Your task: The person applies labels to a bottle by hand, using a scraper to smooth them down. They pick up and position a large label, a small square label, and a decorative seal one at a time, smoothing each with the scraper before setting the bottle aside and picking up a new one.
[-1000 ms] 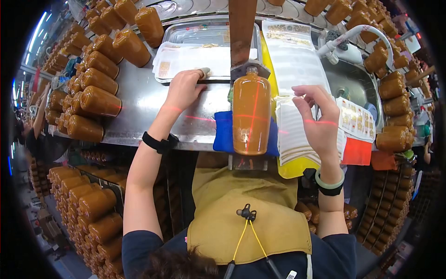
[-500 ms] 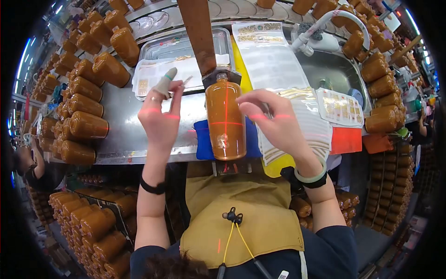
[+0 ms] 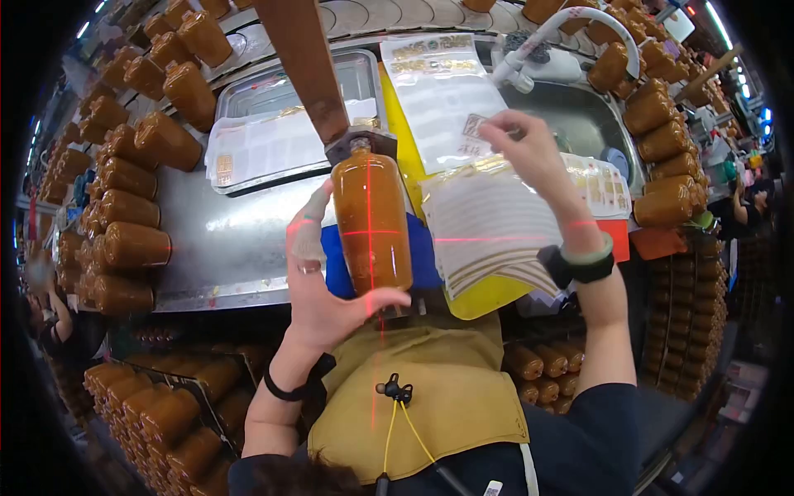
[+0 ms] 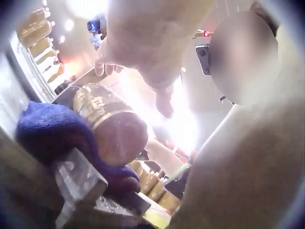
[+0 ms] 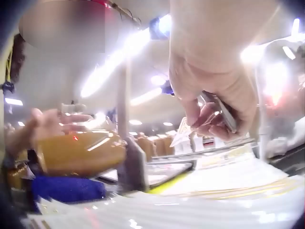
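Note:
A glossy brown bottle [image 3: 372,219] lies on a blue cloth [image 3: 423,248], its neck against a dark metal holder [image 3: 361,142]. My left hand [image 3: 318,299] is spread beside it, fingers extended along the left side and thumb near the base; covers sit on some fingers. In the right wrist view these fingers show just above the bottle. My right hand [image 3: 533,153] pinches a small clear decal with dark characters [image 3: 474,126] over the white sheets. A flat metal tool [image 5: 223,110] is also tucked in the right hand's curled fingers.
Printed white sheets [image 3: 488,223] lie in a stack on a yellow board [image 3: 473,304] right of the bottle. A tray [image 3: 240,87] with more sheets is at the left back. A sink [image 3: 571,112] with a white faucet stands at the right. Many brown bottles [image 3: 132,246] line both sides.
The left hand went from the left sheets, lifting a small piece, to the bottle's side; that piece no longer shows. The right hand moved up and right and now holds a decal. The view shifted.

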`<state>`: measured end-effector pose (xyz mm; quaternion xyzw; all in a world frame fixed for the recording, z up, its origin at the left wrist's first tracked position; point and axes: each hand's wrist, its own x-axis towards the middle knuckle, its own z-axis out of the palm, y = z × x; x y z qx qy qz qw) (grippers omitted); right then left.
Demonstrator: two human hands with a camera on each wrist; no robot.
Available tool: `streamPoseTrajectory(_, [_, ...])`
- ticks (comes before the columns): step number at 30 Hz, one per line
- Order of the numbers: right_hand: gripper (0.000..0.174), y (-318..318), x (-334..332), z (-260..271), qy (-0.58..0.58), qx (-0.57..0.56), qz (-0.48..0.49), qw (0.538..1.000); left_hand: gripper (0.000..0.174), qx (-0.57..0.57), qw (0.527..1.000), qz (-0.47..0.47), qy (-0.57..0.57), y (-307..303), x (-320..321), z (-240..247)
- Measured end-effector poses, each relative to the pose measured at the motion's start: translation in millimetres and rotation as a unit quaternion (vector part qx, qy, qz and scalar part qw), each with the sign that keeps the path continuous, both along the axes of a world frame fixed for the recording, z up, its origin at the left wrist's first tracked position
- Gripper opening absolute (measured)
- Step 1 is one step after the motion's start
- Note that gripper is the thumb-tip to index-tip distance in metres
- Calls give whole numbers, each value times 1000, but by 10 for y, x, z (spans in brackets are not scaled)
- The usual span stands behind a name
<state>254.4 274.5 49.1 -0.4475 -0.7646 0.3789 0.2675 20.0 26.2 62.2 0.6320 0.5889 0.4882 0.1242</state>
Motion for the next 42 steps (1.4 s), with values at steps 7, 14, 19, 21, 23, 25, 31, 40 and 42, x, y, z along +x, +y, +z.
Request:
streamPoseTrajectory(7, [29, 1586, 879, -858, -327, 32, -164, 930, 115, -131, 987, 35, -91, -238, 161, -496])
streamPoseTrajectory(14, [30, 1532, 716, -779, -415, 115, -170, 886, 101, -123, 989, 30, -82, -246, 71, -465])
streamPoseTrajectory(19, [21, 500, 139, 33, -144, 178, -22, 973, 98, -129, 989, -10, -74, -219, -40, -544])
streamPoseTrajectory(21, [17, -35, -109, 313, -104, 138, 22, 985, 97, -134, 987, -15, -85, -219, -73, -547])
streamPoseTrajectory(23, [17, -488, -302, 493, -33, 71, 82, 994, 99, -162, 981, -40, -97, -240, -114, -568])
streamPoseTrajectory(25, [14, -857, -460, 601, 26, -36, 124, 991, 98, -138, 987, -41, -70, -199, -124, -550])
streamPoseTrajectory(31, [18, -1131, -789, 448, 50, -154, 129, 978, 98, -177, 964, -102, -169, -106, -188, -277])
streamPoseTrajectory(40, [19, -1084, -817, 108, 62, -32, 61, 996, 56, -221, 881, -33, -417, 168, 26, -266])
streamPoseTrajectory(42, [30, -996, -831, -12, 124, -86, 35, 988, 56, -204, 872, -42, -443, 151, 35, -247])
